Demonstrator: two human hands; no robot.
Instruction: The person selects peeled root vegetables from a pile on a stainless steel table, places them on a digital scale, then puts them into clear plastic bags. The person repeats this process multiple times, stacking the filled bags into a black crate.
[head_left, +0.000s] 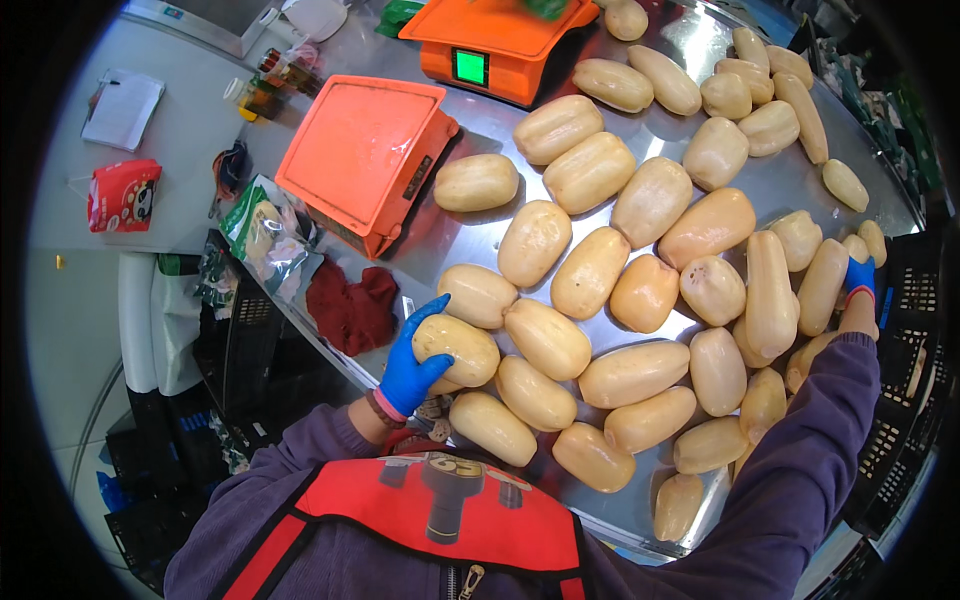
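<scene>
My left hand (411, 369), in a blue glove, grips a plump, peeled lotus root segment (459, 349) near the table's front left, thumb and fingers spread along its side. Far to the right, my right hand (860, 276), also gloved in blue, reaches in among the lotus roots beside a small piece (871, 241). Its fingers are partly hidden, so whether it grasps anything is unclear. Many pale segments lie between the hands, among them one with its cut, holed end (709, 289) showing and a long one (770, 292) resting on others.
An orange scale (360, 150) stands at left on the steel table (480, 236); another orange scale (510, 37), its display lit green, is behind it. A dark red cloth (351, 306) and a plastic bag (268, 232) lie near the left edge. Black crates (904, 390) border the right side.
</scene>
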